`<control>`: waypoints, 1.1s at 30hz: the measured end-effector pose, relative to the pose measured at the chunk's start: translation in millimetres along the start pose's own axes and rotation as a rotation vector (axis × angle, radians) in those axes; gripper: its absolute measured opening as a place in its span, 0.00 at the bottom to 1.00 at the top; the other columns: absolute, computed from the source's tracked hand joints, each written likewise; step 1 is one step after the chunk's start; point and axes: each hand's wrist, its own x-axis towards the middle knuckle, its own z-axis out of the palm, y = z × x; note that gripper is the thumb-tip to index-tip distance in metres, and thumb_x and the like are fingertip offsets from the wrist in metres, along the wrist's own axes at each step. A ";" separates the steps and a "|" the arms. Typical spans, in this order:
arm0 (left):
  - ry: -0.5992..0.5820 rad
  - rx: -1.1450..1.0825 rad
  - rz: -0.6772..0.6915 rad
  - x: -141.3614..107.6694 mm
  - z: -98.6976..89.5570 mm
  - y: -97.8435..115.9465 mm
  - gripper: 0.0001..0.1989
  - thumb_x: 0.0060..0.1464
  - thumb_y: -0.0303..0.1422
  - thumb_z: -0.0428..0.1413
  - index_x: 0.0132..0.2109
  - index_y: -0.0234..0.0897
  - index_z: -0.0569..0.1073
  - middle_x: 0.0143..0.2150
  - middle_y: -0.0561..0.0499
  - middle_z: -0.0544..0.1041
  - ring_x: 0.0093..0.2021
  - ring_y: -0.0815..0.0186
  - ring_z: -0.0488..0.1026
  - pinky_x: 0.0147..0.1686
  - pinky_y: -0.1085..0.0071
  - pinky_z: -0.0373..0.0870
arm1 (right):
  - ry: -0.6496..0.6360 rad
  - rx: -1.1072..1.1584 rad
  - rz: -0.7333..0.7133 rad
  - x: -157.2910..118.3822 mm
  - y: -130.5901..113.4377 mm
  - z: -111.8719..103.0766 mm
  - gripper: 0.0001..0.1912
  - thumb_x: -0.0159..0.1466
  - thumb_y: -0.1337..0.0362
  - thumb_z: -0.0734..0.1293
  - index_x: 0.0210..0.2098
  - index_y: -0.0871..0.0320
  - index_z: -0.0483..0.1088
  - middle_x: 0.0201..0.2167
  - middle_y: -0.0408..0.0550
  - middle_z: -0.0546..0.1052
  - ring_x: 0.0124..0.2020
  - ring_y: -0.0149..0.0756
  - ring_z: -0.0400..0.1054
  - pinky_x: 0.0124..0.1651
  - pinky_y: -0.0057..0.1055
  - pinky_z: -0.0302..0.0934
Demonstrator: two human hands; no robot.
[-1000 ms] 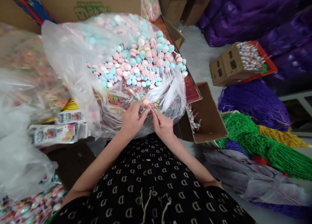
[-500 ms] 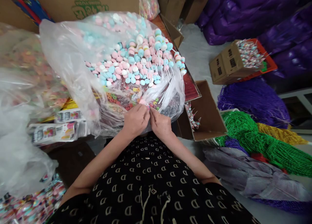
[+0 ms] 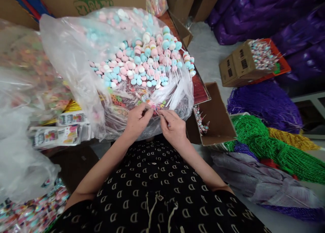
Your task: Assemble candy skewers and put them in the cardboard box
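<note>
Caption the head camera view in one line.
Left hand and right hand hold a pastel candy stick over a clear plastic bag heaped with pink and blue candy lollipops.

Both bare forearms rise from either side of the torso (image 3: pixel 152 179) and converge in a V ahead of it; the left forearm (image 3: pixel 105 167) slants up and inward, and the right forearm (image 3: pixel 200 168) mirrors it; the left hand (image 3: pixel 137 122) sits ahead of the torso, just left of its midline, back of the hand upward, with the fingers (image 3: pixel 144 113) curled inward; the right hand (image 3: pixel 173 127) sits just right of that midline, its fingertips (image 3: pixel 160 113) pinched and angled toward the left hand; the two hands are close but not touching.
</note>
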 end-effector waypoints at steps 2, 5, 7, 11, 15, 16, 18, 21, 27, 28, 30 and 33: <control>-0.020 -0.003 0.013 -1.1 4.4 -1.0 0.07 0.60 0.35 0.55 0.33 0.40 0.74 0.29 0.55 0.75 0.30 0.68 0.70 0.37 0.70 0.68 | -0.046 -0.024 0.022 1.1 1.5 3.8 0.16 0.71 0.68 0.63 0.53 0.55 0.79 0.50 0.54 0.83 0.53 0.42 0.78 0.57 0.40 0.73; -0.013 0.018 0.039 -4.2 12.0 -4.8 0.07 0.60 0.33 0.56 0.34 0.40 0.76 0.32 0.54 0.78 0.32 0.67 0.73 0.38 0.69 0.69 | -0.061 -0.049 0.029 4.8 11.5 14.8 0.15 0.67 0.70 0.65 0.51 0.55 0.79 0.52 0.54 0.81 0.56 0.44 0.75 0.58 0.40 0.72; -0.006 0.018 0.046 -5.8 15.2 -7.8 0.06 0.59 0.32 0.56 0.35 0.40 0.77 0.34 0.53 0.80 0.35 0.66 0.75 0.40 0.68 0.70 | -0.060 -0.020 0.069 8.0 20.2 21.3 0.12 0.67 0.69 0.66 0.46 0.55 0.79 0.46 0.53 0.82 0.50 0.43 0.77 0.53 0.38 0.73; -0.004 -0.147 -0.105 -6.4 13.8 -13.3 0.09 0.63 0.41 0.57 0.40 0.40 0.75 0.28 0.54 0.77 0.30 0.66 0.75 0.35 0.68 0.74 | -0.035 0.219 0.248 13.1 32.0 21.3 0.07 0.67 0.63 0.67 0.35 0.56 0.77 0.29 0.46 0.78 0.32 0.37 0.73 0.39 0.33 0.69; -0.035 -0.589 -0.403 -2.2 8.8 -13.6 0.21 0.60 0.54 0.59 0.42 0.40 0.71 0.32 0.52 0.78 0.30 0.65 0.79 0.30 0.68 0.77 | -0.060 0.564 0.416 16.6 29.6 4.6 0.12 0.66 0.54 0.70 0.36 0.56 0.76 0.22 0.39 0.73 0.23 0.31 0.66 0.30 0.29 0.62; -0.068 -0.682 -0.435 -0.2 8.2 -12.0 0.23 0.59 0.55 0.60 0.43 0.40 0.71 0.36 0.49 0.80 0.33 0.64 0.81 0.33 0.66 0.79 | -0.090 0.619 0.413 17.4 27.3 0.5 0.13 0.66 0.52 0.71 0.37 0.56 0.76 0.22 0.39 0.73 0.24 0.31 0.66 0.31 0.29 0.62; -0.130 -0.826 -0.429 4.0 8.5 -7.1 0.23 0.57 0.54 0.62 0.44 0.39 0.73 0.42 0.44 0.83 0.42 0.60 0.83 0.41 0.62 0.81 | -0.145 0.673 0.369 18.3 22.6 -5.0 0.15 0.64 0.49 0.72 0.36 0.56 0.76 0.24 0.40 0.74 0.26 0.31 0.67 0.33 0.30 0.63; -0.089 -0.945 -0.333 9.2 11.6 1.6 0.18 0.58 0.48 0.64 0.45 0.40 0.74 0.44 0.45 0.84 0.48 0.57 0.82 0.50 0.58 0.81 | -0.132 0.638 0.290 17.3 18.4 -6.3 0.16 0.65 0.48 0.73 0.34 0.55 0.76 0.28 0.41 0.75 0.30 0.32 0.68 0.38 0.32 0.66; 0.107 -1.091 -0.273 10.0 16.5 7.0 0.14 0.59 0.43 0.66 0.39 0.38 0.75 0.38 0.50 0.84 0.45 0.62 0.83 0.51 0.63 0.80 | -0.020 0.592 0.176 10.3 19.2 0.4 0.15 0.67 0.49 0.72 0.32 0.53 0.76 0.38 0.45 0.80 0.46 0.39 0.75 0.57 0.43 0.69; 0.115 -1.119 -0.282 9.7 16.5 6.8 0.13 0.59 0.43 0.66 0.39 0.38 0.75 0.38 0.50 0.84 0.45 0.63 0.83 0.51 0.65 0.80 | -0.006 0.598 0.168 9.5 18.9 1.4 0.13 0.67 0.50 0.72 0.34 0.53 0.77 0.41 0.46 0.81 0.49 0.39 0.75 0.59 0.44 0.68; 0.123 -1.147 -0.298 9.2 16.5 6.4 0.12 0.60 0.42 0.66 0.40 0.39 0.76 0.38 0.51 0.85 0.45 0.63 0.83 0.51 0.66 0.80 | 0.003 0.608 0.155 8.5 17.8 3.3 0.10 0.69 0.52 0.70 0.39 0.51 0.79 0.48 0.48 0.81 0.54 0.39 0.75 0.63 0.45 0.67; 0.124 -1.138 -0.307 8.5 17.3 6.5 0.10 0.61 0.41 0.65 0.41 0.40 0.77 0.38 0.51 0.85 0.46 0.63 0.83 0.53 0.64 0.79 | -0.027 0.586 0.115 8.3 16.5 6.0 0.08 0.69 0.55 0.70 0.45 0.48 0.80 0.56 0.48 0.80 0.60 0.39 0.73 0.67 0.46 0.65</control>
